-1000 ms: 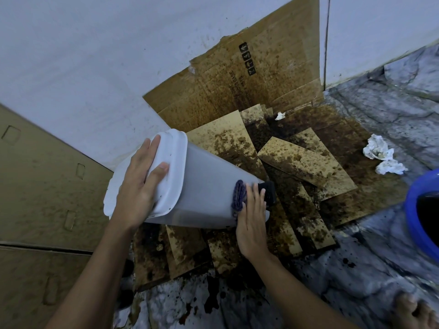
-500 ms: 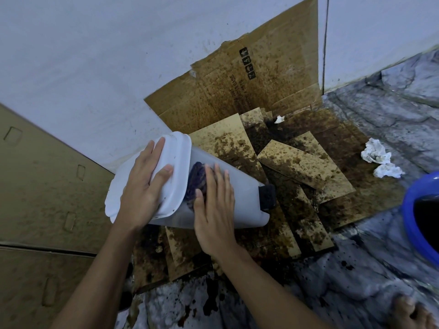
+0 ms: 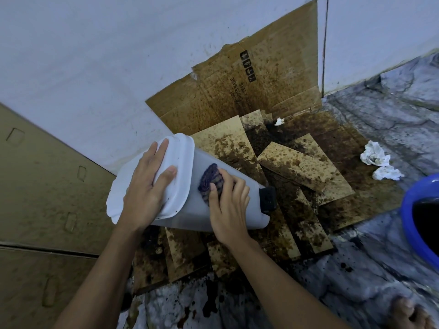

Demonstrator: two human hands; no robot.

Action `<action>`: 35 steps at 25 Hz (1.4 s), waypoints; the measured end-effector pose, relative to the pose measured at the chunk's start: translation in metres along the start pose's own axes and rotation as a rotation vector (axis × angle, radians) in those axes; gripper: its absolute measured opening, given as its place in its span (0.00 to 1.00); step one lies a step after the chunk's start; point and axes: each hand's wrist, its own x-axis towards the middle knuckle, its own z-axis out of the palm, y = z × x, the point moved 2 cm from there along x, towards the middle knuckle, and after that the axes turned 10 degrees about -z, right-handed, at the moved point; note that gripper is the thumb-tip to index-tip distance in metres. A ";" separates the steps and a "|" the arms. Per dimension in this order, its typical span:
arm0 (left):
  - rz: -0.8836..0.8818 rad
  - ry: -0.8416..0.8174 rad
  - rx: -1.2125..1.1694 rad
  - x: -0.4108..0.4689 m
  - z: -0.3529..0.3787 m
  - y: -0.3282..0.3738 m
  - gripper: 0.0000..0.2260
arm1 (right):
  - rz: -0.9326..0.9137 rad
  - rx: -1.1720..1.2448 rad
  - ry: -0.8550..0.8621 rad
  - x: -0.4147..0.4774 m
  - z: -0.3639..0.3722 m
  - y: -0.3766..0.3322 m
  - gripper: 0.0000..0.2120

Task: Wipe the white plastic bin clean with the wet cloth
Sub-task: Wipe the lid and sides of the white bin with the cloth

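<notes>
Head view: white plastic bin (image 3: 187,217) is laid tilted on stained cardboard (image 3: 297,162), axis running left to right; wet cloth (image 3: 210,178) is clutched mid-side by right hand (image 3: 228,207), lid (image 3: 184,172) steadied by flat left hand (image 3: 147,188).

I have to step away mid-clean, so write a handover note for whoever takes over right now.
Left hand rests on the lid end of the white plastic bin, steadying it tilted on the stained cardboard.
Right hand holds the wet cloth against the bin's upper side, near the lid.
Done: that side looks mostly clean.
Left: the lid, which has a few dark specks, plus the hidden sides and base.
</notes>
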 end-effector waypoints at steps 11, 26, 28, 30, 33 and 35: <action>0.011 -0.015 0.122 0.000 0.013 0.017 0.27 | 0.083 0.626 0.018 0.027 -0.055 -0.036 0.18; -0.090 -0.080 -0.162 -0.009 0.029 0.034 0.13 | -0.166 0.133 -0.127 0.048 -0.054 -0.060 0.22; -0.056 -0.105 -0.099 -0.010 0.031 0.042 0.14 | -0.121 0.160 -0.166 0.047 -0.053 -0.055 0.24; -0.003 -0.111 -0.087 -0.010 0.031 0.045 0.18 | -0.072 0.249 -0.196 0.048 -0.056 -0.050 0.24; 0.036 0.003 -0.110 -0.010 0.017 0.043 0.20 | -0.046 0.265 -0.204 0.048 -0.064 -0.044 0.25; 0.091 0.136 -0.031 -0.008 0.001 0.036 0.18 | -0.036 0.226 -0.179 0.049 -0.070 -0.038 0.25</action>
